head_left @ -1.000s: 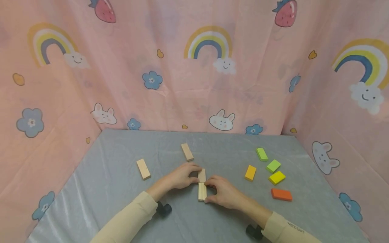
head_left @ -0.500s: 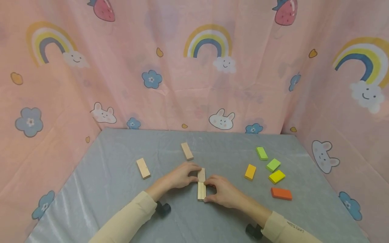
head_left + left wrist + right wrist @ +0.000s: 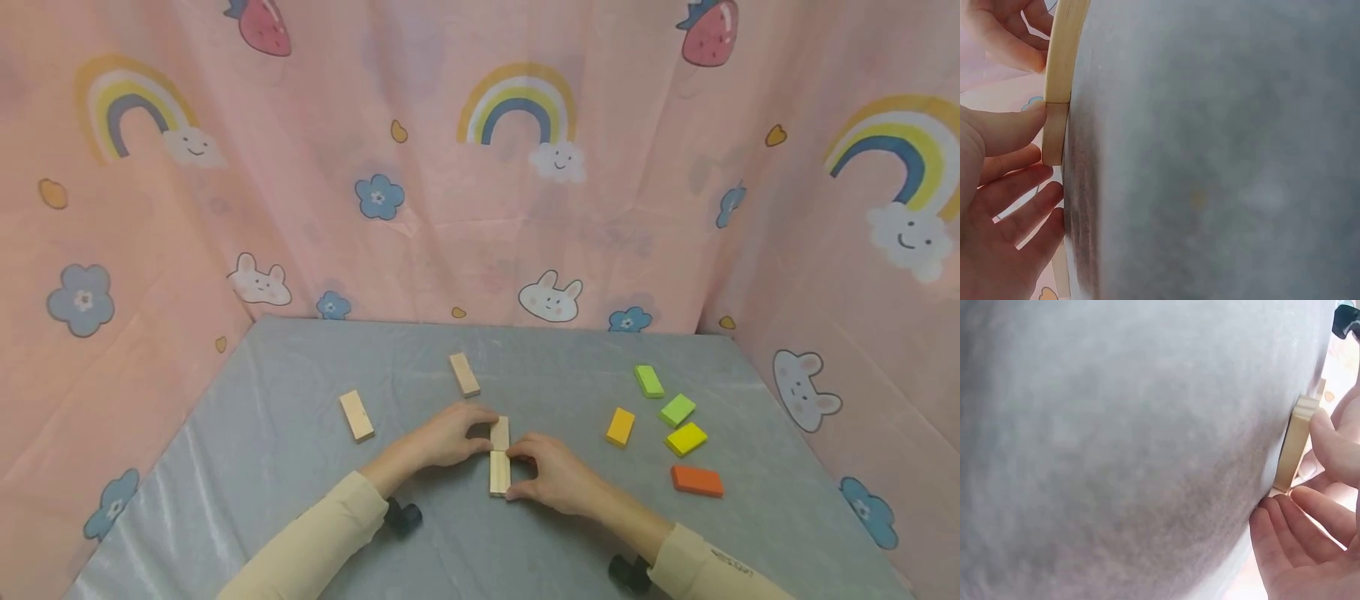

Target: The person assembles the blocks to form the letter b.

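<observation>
Two plain wooden blocks lie end to end in a line on the grey cloth. My left hand (image 3: pixel 450 435) pinches the far block (image 3: pixel 500 432) between thumb and fingers, the thumb close to the seam. With thumb and index finger, my right hand (image 3: pixel 558 475) pinches the near block (image 3: pixel 499 475) from its right side. In the left wrist view the ends of the near block (image 3: pixel 1063 56) and far block (image 3: pixel 1054 134) touch. The right wrist view shows my thumb on one end of the near block (image 3: pixel 1293 447).
Two more wooden blocks lie apart, one at the left (image 3: pixel 356 416) and one farther back (image 3: pixel 465 374). To the right are an orange-yellow block (image 3: pixel 620 427), two green blocks (image 3: pixel 649 381), a yellow block (image 3: pixel 686 438) and a red-orange block (image 3: pixel 697 481). A pink patterned curtain (image 3: pixel 480 225) encloses the table.
</observation>
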Demonstrator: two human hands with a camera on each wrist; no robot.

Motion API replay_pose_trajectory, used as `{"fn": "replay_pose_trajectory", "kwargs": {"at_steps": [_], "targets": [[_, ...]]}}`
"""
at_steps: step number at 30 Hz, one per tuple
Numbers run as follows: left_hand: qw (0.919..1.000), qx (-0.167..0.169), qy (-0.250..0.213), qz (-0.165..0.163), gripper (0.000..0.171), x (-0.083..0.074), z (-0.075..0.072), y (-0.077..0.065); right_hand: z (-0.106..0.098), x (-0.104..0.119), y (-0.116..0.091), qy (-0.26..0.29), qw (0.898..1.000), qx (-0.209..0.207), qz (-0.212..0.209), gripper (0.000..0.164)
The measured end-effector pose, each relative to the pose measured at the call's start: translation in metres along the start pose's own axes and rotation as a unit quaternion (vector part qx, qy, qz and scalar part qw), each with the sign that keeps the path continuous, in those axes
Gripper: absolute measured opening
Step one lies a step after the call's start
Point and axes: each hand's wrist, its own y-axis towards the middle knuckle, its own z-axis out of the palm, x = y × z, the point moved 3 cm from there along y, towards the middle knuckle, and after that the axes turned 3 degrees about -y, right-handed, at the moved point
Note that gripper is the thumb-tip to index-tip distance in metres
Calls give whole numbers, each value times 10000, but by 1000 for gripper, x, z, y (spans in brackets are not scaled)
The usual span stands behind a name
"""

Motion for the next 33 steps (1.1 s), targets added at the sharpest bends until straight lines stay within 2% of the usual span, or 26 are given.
{"fn": "replay_pose_trajectory", "kwargs": {"at_steps": [6, 13, 20, 28, 33], "targets": [[9999, -7, -101, -95, 42, 3, 0, 0, -1, 1, 1, -3, 9999, -114, 78, 44], [9997, -192, -151, -85, 37, 8, -4, -7, 1, 4, 6, -43, 9994, -255, 232, 48], [9987, -456, -214, -95, 35, 14, -22, -22, 3, 3, 8, -124, 9992, -217, 300, 49], [9955, -822, -17, -464, 34, 33, -39, -42, 5, 1, 9, 60, 9993, -195, 324, 49], [9897, -1247, 238, -658, 34, 44, -58, -56, 4, 1, 9, 152, 9990, -211, 377, 49]]}}
